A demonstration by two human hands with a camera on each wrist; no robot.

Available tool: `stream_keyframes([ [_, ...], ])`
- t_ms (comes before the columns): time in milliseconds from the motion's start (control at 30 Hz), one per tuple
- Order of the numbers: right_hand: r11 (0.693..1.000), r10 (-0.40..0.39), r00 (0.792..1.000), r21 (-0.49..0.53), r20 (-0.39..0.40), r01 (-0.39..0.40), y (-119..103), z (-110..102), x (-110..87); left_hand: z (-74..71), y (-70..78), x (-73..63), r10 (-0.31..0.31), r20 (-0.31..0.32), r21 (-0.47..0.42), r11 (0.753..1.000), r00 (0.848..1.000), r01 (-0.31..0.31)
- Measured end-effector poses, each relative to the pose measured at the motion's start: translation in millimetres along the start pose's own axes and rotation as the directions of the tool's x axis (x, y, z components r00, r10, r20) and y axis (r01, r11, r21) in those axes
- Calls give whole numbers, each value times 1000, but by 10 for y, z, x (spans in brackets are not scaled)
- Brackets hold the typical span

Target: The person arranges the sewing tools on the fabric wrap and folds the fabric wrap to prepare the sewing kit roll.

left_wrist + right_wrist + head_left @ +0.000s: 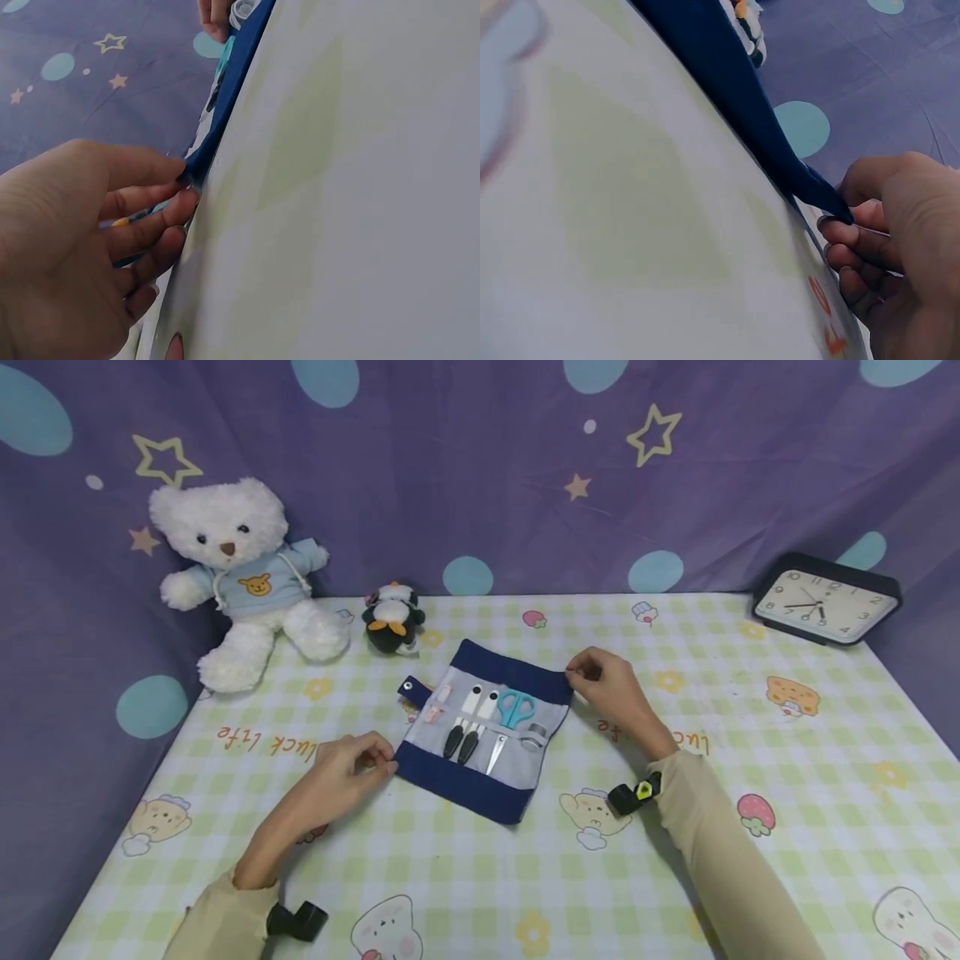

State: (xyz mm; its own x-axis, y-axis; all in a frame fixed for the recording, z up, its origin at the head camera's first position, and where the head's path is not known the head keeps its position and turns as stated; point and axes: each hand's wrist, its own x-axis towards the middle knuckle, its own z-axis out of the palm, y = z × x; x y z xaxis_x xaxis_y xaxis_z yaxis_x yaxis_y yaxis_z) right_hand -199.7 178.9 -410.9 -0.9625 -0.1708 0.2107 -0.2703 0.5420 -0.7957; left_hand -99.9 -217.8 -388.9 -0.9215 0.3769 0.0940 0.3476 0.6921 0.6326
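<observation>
A navy and grey fabric sewing kit pouch lies unfolded and slightly turned on the table. Turquoise scissors, two white tools with black ends, a small round silvery item and small pink items sit in it. My left hand pinches its near left corner; the left wrist view shows thumb and fingertips on the navy edge. At the far right corner my right hand pinches the navy band, which the right wrist view shows lifted a little between the fingers. A snap tab sticks out at the left.
A white teddy bear in a blue top sits at the back left, with a small penguin plush beside it. A black-framed clock stands at the back right. A patterned cloth covers the table, and a purple curtain hangs behind.
</observation>
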Motion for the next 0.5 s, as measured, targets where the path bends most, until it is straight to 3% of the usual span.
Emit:
stream_keyframes([
  [133, 1000, 0, 1000, 7, 23, -1, 5, -74, -123, 12, 20, 83, -51, -39, 2, 999, 998, 51],
  [333, 1000, -27, 998, 7, 58, 27, 63, -183, -313, 7, 35, 271, -157, -38, -99, 983, 987, 153],
  [500, 999, -31, 997, -15, 76, 32, 83, -255, -483, 16, 19, 463, -199, -52, -133, 973, 979, 191],
])
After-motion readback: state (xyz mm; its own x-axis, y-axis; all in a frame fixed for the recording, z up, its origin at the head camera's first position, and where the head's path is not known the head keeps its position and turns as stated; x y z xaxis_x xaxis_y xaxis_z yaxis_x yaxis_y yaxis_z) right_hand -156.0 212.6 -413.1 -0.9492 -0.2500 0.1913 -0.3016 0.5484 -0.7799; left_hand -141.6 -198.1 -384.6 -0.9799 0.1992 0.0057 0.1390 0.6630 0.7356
